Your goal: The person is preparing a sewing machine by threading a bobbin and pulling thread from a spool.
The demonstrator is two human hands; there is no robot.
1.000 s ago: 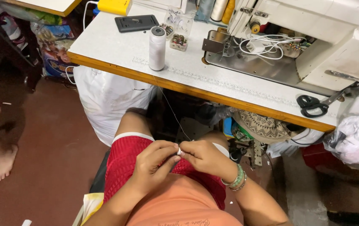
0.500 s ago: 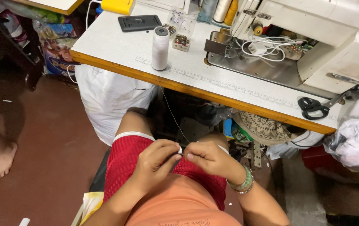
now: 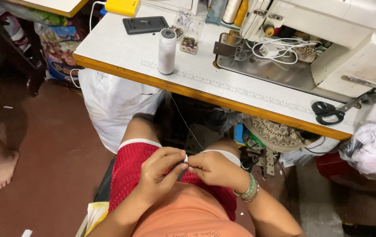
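Observation:
My left hand (image 3: 160, 170) and my right hand (image 3: 214, 168) meet over my lap, above red mesh shorts (image 3: 131, 169). Their fingertips pinch a small white piece (image 3: 186, 159) between them, too small to identify. A thin white thread (image 3: 183, 119) runs from that spot up to a white thread spool (image 3: 167, 51) standing on the sewing table (image 3: 126, 52). Green bead bracelets circle my right wrist.
A white sewing machine (image 3: 341, 39) sits on the table's right side, with black scissors (image 3: 328, 112) near the front edge, a dark phone (image 3: 146, 24), a clear bobbin box (image 3: 188, 31). A white bag (image 3: 113, 105) hangs below. Another person's bare foot (image 3: 1, 171) rests at left.
The view has drifted slightly. Both hands stay pressed together on the small piece over my lap, with only small finger movements.

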